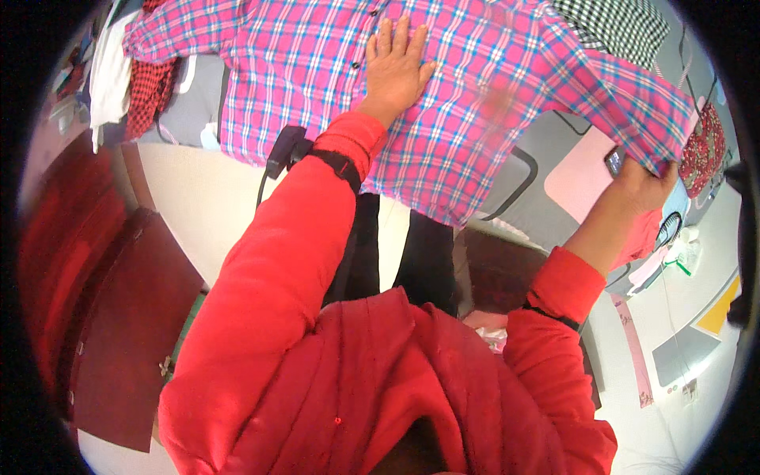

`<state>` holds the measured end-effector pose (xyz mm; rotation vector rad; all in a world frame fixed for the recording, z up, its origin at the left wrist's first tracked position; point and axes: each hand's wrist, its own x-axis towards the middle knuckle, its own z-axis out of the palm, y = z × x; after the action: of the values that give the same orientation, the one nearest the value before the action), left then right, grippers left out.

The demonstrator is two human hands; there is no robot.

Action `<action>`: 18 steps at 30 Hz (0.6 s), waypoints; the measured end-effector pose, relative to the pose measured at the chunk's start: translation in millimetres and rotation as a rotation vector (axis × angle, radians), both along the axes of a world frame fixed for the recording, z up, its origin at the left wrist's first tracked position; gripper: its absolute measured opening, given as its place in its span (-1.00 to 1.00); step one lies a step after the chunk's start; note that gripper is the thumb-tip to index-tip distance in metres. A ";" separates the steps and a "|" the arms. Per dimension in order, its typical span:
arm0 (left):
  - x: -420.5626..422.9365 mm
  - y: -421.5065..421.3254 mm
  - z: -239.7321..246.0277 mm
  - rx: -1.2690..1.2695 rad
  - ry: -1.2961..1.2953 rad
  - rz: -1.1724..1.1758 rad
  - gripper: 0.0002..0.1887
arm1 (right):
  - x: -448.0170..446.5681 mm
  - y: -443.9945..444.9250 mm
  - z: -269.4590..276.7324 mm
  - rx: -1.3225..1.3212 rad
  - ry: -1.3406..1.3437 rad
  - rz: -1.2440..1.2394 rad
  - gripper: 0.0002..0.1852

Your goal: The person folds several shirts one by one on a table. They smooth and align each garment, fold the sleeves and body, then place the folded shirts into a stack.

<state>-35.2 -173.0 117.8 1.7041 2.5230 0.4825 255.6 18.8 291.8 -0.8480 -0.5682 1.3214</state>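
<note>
A pink, blue and white plaid button shirt (451, 113) lies spread out before me, its sleeves reaching to both sides. My left hand (395, 68) rests flat on the shirt's front beside the dark buttons, palm down. At the right, my right hand (644, 181) grips the cuff end of one sleeve, with the fingers partly hidden. Close to that hand, a dark-framed object (615, 160), perhaps a phone, shows partly from beneath the sleeve. A brownish blotch marks the shirt right of its middle.
Red-and-black checked cloth (148, 101) and white cloth (111, 83) hang at the left. Black-and-white checked cloth (623, 29) lies at the upper right, floral red cloth (703, 151) below it. The grey patterned cover (534, 196) lies under the shirt. Dark red furniture (136, 338) stands lower left.
</note>
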 end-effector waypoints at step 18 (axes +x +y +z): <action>169.6 -108.8 21.3 -0.192 -0.650 -0.492 -0.71 | -8.4 3.3 45.6 0.203 0.565 0.810 -0.35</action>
<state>134.4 -281.8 139.1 1.6600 1.5894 0.5987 247.2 22.1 337.4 -0.0182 -0.5950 2.0910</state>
